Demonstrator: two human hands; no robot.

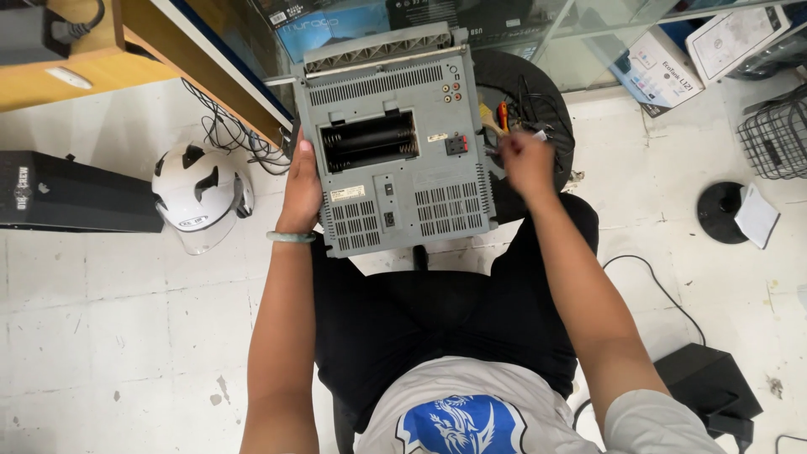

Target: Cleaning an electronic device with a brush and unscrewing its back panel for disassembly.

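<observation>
A grey boxy audio unit [395,139] rests on my knees with its back panel up, showing vents, sockets and an open black battery bay [370,141]. My left hand [300,189] grips the unit's left edge; a pale green bangle sits on that wrist. My right hand [527,160] hovers just right of the unit over a round black stool [538,92] with tools on it, among them a red-handled tool [503,113]. Its fingers are curled around something small; I cannot tell what.
A white helmet [200,192] lies on the tiled floor at left beside a long black box [76,193] and tangled cables. A wooden desk is at top left, cartons and glass at the top, a wire basket [777,139] at right, a black round base with paper nearby.
</observation>
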